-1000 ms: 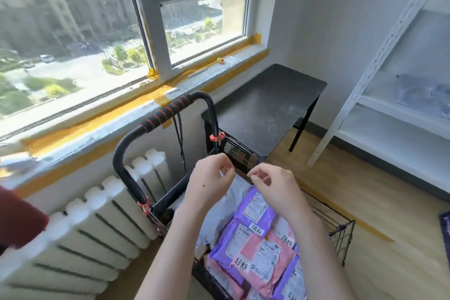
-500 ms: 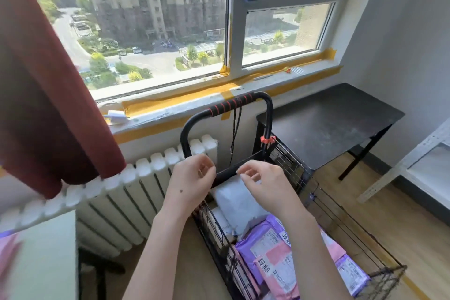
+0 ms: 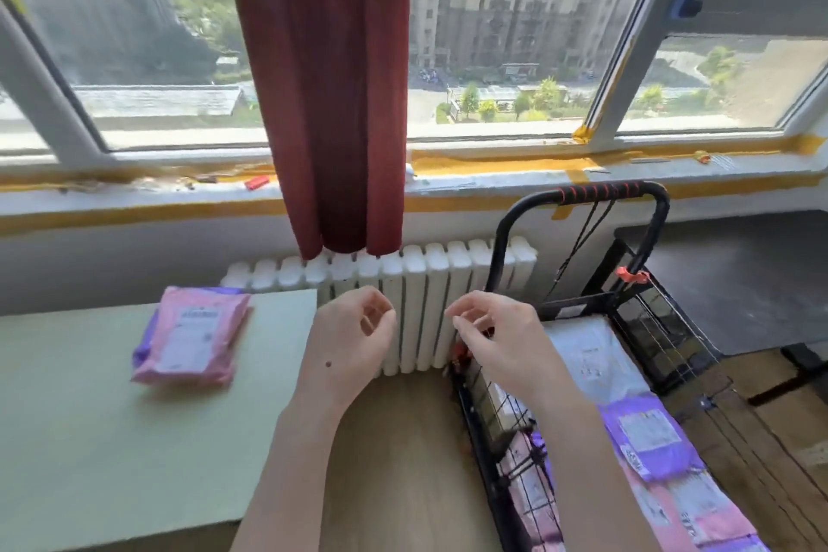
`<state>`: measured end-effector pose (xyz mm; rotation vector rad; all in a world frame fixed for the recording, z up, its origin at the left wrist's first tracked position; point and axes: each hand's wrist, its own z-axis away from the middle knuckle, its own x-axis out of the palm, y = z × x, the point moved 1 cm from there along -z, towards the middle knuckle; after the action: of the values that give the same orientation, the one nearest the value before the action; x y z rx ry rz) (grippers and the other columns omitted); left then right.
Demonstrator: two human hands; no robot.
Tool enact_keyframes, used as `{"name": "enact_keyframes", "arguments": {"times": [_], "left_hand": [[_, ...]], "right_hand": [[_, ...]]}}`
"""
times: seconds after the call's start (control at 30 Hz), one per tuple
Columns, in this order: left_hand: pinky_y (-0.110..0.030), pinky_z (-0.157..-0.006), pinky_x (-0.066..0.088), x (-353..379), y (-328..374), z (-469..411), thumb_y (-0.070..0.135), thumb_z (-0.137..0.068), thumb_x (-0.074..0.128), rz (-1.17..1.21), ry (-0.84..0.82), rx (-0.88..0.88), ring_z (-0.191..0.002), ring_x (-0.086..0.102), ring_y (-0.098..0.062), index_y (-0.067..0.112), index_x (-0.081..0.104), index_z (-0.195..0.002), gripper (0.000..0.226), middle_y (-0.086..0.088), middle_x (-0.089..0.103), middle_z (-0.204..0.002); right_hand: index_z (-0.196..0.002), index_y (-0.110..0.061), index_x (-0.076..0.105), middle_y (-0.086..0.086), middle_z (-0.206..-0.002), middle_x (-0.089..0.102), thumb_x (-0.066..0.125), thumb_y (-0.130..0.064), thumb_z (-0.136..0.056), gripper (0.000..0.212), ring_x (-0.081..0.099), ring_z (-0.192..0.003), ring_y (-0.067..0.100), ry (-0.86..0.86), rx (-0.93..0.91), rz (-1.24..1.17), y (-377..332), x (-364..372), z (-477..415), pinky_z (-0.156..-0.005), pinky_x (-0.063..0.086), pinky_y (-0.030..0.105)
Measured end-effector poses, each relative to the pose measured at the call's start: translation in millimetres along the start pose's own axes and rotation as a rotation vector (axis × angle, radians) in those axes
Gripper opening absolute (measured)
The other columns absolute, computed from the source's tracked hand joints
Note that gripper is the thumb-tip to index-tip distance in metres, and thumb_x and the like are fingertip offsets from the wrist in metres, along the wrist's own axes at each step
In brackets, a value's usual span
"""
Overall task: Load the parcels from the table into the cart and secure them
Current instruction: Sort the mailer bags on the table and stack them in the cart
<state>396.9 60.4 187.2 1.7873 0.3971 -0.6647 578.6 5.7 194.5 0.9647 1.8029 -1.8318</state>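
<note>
Each grip is slack: the left hand (image 3: 354,341) has its thumb and forefinger curled loosely toward one another with nothing I can see between them, and the right hand (image 3: 497,341) hangs much the same, fingers half bent and holding nothing. Both hover in front of the white radiator (image 3: 416,296), in the gap between the pale green worktop (image 3: 89,439) and the black wire cart (image 3: 493,408). Half a second ago these hands were up against the cart's back bar, above the load; now they have come away from it and the person's view has swung left, bringing the worktop into sight. On it lies one pink-and-purple parcel (image 3: 190,336), flat and well apart from the left hand. In the cart a white parcel (image 3: 587,354) and a purple parcel (image 3: 645,439) already lie stacked with others. A black elastic cord (image 3: 578,247) dangles from the cart's handle, not stretched over anything. So loading looks unfinished, I'd say: that last parcel wants fetching, likely with the nearer left hand, before the cord is strapped across.
</note>
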Motion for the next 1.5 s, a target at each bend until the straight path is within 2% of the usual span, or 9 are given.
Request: {"name": "enact_keyframes", "arguments": {"times": [0.1,0.33,0.47,0.57,0.8,0.9,1.1,1.37,1.5], "left_hand": [[-0.010,-0.057,0.040,-34,-25,23,0.014,-0.087,0.065,-0.013,0.053,-0.043,-0.064,0.056,-0.005,0.021,0.063,-0.079,0.011,0.008,0.062,-0.070],[-0.007,-0.059,0.044,-105,-76,73,0.018,-0.089,0.064,-0.069,0.162,-0.137,-0.069,0.057,-0.002,0.020,0.062,-0.083,0.007,0.011,0.060,-0.074],[-0.004,-0.057,0.038,-132,-102,85,0.014,-0.088,0.065,-0.050,0.247,-0.222,-0.063,0.054,-0.003,0.018,0.060,-0.075,0.014,0.008,0.058,-0.069],[-0.006,-0.055,0.037,-144,-126,84,0.016,-0.087,0.066,-0.048,0.278,-0.289,-0.059,0.052,-0.002,0.017,0.060,-0.073,0.015,0.010,0.057,-0.066],[-0.009,-0.055,0.038,-161,-180,52,0.014,-0.085,0.063,-0.057,0.338,-0.461,-0.060,0.054,-0.004,0.012,0.065,-0.077,0.009,0.004,0.064,-0.070],[-0.008,-0.055,0.037,-162,-201,32,0.014,-0.084,0.062,-0.072,0.333,-0.517,-0.060,0.054,-0.007,0.012,0.066,-0.077,0.008,0.003,0.064,-0.070],[-0.011,-0.056,0.039,-155,-238,7,0.012,-0.084,0.064,0.072,0.345,-0.646,-0.057,0.052,-0.002,0.013,0.066,-0.076,0.008,0.010,0.059,-0.064],[-0.007,-0.057,0.039,-152,-297,-28,0.011,-0.081,0.066,0.053,0.287,-0.734,-0.063,0.055,-0.009,0.011,0.068,-0.080,0.003,0.007,0.062,-0.068],[-0.017,-0.061,0.042,-153,-333,-52,0.007,-0.079,0.063,0.025,0.205,-0.749,-0.070,0.058,-0.014,0.013,0.067,-0.081,0.007,0.004,0.063,-0.073]], "right_hand": [[-0.098,-0.030,0.069,-0.012,-0.086,0.063,0.058,-0.023,-0.094,0.014,0.059,-0.076,-0.002,-0.042,-0.050,-0.009,-29,31,10,-0.065,0.049,0.012],[-0.100,-0.030,0.070,-0.015,-0.090,0.063,0.057,-0.024,-0.095,0.016,0.059,-0.082,0.001,-0.190,-0.152,-0.039,-92,103,20,-0.070,0.054,0.021],[-0.093,-0.032,0.071,-0.019,-0.088,0.066,0.060,-0.023,-0.093,0.014,0.060,-0.082,-0.001,-0.301,-0.170,-0.112,-117,144,8,-0.069,0.049,0.014],[-0.090,-0.031,0.072,-0.015,-0.088,0.068,0.061,-0.021,-0.092,0.015,0.062,-0.083,0.003,-0.372,-0.171,-0.155,-128,172,-7,-0.070,0.049,0.017],[-0.096,-0.023,0.074,-0.004,-0.087,0.069,0.061,-0.017,-0.090,0.015,0.064,-0.081,0.011,-0.502,-0.177,-0.168,-138,231,-62,-0.066,0.045,0.014],[-0.097,-0.021,0.074,-0.005,-0.086,0.068,0.061,-0.016,-0.090,0.015,0.066,-0.084,0.014,-0.554,-0.158,-0.156,-134,249,-85,-0.072,0.049,0.020],[-0.093,-0.020,0.073,-0.017,-0.078,0.062,0.058,-0.004,-0.088,0.023,0.063,-0.080,0.011,-0.593,-0.147,-0.123,-119,275,-120,-0.056,0.038,0.004],[-0.096,-0.017,0.072,-0.010,-0.082,0.065,0.062,-0.003,-0.084,0.021,0.062,-0.074,0.008,-0.624,-0.024,-0.146,-110,328,-155,-0.055,0.040,0.004],[-0.104,-0.020,0.069,0.000,-0.099,0.067,0.066,-0.007,-0.083,0.025,0.064,-0.082,0.012,-0.612,0.054,-0.136,-107,362,-170,-0.063,0.044,0.011]]}}
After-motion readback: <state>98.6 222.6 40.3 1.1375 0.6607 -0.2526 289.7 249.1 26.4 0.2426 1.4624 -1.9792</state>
